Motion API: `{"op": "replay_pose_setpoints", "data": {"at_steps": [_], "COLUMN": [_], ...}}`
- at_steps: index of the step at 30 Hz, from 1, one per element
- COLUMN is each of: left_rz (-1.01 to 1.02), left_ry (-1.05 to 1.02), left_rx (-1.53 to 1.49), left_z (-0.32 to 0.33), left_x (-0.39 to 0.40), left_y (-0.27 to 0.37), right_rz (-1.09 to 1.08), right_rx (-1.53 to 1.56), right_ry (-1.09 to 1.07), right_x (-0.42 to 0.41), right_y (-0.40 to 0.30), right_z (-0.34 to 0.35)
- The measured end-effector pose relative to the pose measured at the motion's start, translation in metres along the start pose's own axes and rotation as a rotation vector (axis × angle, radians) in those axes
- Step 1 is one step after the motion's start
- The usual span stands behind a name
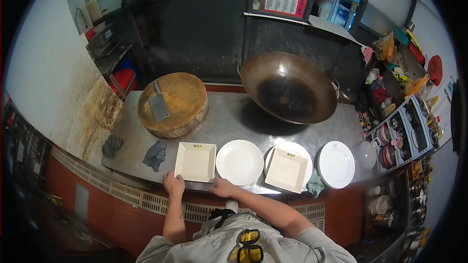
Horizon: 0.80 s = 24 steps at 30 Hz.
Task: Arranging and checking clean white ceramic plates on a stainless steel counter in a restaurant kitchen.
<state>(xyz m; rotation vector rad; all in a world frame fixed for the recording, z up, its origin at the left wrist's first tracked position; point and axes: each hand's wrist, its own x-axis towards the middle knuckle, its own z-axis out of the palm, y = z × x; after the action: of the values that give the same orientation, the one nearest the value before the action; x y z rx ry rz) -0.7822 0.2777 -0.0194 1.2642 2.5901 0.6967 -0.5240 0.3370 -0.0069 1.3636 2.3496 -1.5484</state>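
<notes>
My left hand (173, 182) is at the near left corner of a square cream dish (195, 161), and my right hand (221, 187) touches its near right corner. The dish lies on the steel table close to the front edge. Just right of it is a round white plate (239, 162). Farther right, a second square cream dish (287, 170) rests tilted on another round white plate (309, 149). More round white plates (336, 164) lie at the right. How firmly my fingers grip the dish is hard to see.
A cleaver (159, 106) lies on a thick round wooden chopping block (186, 98). A large wok (289, 87) stands tilted at the back. Cloths (155, 156) and a steel-wool-like pad (112, 146) are on the left; a green cloth (314, 184) sits by the right plates. A dish rack (406, 135) stands right.
</notes>
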Motion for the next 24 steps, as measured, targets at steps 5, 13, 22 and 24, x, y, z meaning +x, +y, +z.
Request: {"op": "replay_pose_setpoints", "data": {"at_steps": [5, 13, 22, 24], "left_rz": [0.02, -0.263, -0.183, -0.163], "left_ry": [0.046, -0.191, -0.076, -0.083], "left_rx": [-0.089, -0.833, -0.926, -0.947], "left_z": [0.006, 0.009, -0.009, -0.011], "left_x": [0.008, 0.017, -0.017, -0.023], "left_y": [-0.005, -0.037, 0.006, 0.016], "right_rz": [0.009, 0.111, 0.06, 0.037], "right_rx": [0.053, 0.514, 0.772, 0.789], "right_ry": [0.065, 0.087, 0.145, 0.149], "right_x": [-0.009, -0.017, -0.035, -0.042], "right_y": [-0.01, -0.02, -0.005, 0.002], "right_z": [-0.015, -0.03, -0.037, -0.044]}}
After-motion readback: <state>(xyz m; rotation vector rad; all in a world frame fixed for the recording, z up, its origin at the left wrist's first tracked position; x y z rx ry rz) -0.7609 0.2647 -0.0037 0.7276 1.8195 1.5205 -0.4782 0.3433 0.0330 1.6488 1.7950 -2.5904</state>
